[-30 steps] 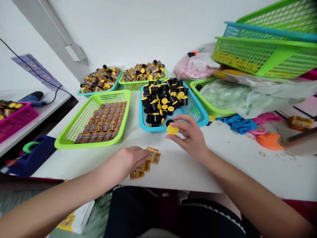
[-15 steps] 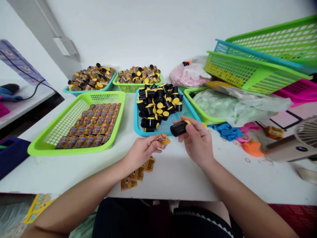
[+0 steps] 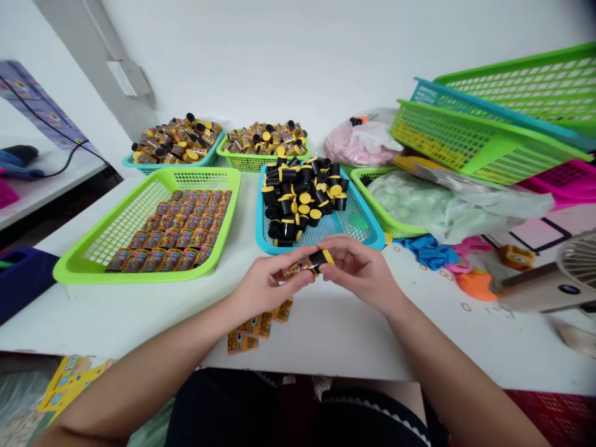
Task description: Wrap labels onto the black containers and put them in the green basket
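Observation:
My left hand [image 3: 269, 282] and my right hand [image 3: 358, 270] meet in front of the blue tray. The right hand pinches a black canister with a yellow cap [image 3: 320, 261] by its capped end. The left hand holds a printed orange-and-yellow label [image 3: 296, 269] against the canister's other end, and the fingers hide part of both. Several loose labels [image 3: 257, 328] lie on the white table [image 3: 335, 344] just below my left hand. The blue tray [image 3: 266, 239] holds a heap of black canisters with yellow caps [image 3: 302, 198].
A green tray [image 3: 93, 261] holds neat rows of labelled canisters [image 3: 167, 230]. Two baskets of canisters, teal [image 3: 139, 162] and green [image 3: 233, 164], stand behind it. Stacked baskets [image 3: 484, 143], plastic bags [image 3: 442, 208] and a fan [image 3: 577, 261] occupy the right.
My hands have come together. The label in my left hand has moved right, onto the black canister, and the right hand has turned the canister so its yellow cap points right.

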The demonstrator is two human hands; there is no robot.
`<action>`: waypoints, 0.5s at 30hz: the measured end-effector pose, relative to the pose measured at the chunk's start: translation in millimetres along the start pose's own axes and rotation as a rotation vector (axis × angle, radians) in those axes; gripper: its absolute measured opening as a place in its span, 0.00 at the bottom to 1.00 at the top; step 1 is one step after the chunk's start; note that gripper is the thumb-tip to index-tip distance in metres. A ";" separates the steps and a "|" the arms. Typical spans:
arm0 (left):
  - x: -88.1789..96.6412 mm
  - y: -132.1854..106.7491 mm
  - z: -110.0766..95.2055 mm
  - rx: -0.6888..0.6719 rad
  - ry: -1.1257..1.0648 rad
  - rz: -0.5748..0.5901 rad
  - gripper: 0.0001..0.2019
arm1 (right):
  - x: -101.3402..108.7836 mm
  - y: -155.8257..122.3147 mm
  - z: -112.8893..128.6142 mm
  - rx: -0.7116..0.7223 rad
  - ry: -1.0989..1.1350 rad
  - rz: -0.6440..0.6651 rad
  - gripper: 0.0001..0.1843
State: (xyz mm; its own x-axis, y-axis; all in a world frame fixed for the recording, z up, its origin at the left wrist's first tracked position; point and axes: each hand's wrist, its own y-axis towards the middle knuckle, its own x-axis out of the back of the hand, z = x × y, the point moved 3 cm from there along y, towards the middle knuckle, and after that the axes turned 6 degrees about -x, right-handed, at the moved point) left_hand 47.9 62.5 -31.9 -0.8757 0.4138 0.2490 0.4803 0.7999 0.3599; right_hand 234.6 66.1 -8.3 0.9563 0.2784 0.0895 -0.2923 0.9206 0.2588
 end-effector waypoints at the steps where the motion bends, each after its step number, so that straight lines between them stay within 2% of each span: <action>1: 0.0 0.0 0.0 -0.009 0.035 0.004 0.23 | 0.9 -0.1 0.9 0.007 -0.006 0.025 0.14; 4: -0.8 -0.3 -0.3 -0.034 0.101 0.033 0.21 | 3.5 -0.5 -0.4 -0.060 0.015 0.108 0.16; 7: -1.5 -0.2 -3.0 -0.075 0.121 0.050 0.19 | 6.1 -1.1 -2.1 -0.119 0.046 0.127 0.20; 9: -2.0 0.2 -4.9 -0.078 0.103 0.064 0.26 | 6.2 -1.6 -1.5 -0.109 0.018 0.146 0.21; 12: -3.9 -0.1 -4.2 -0.034 0.070 0.100 0.44 | 4.7 -2.8 0.1 -0.074 -0.076 0.204 0.20; 15: -6.2 -2.5 -0.3 -0.043 0.106 0.124 0.50 | 5.1 -4.1 -1.2 -0.104 -0.153 0.211 0.18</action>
State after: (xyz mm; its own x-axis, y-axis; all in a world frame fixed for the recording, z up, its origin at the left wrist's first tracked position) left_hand 52.2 57.8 -34.1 -0.8001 0.4584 0.3868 0.5883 0.7253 0.3575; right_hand 240.6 64.1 -10.1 0.8595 0.4294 0.2773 -0.4744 0.8721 0.1201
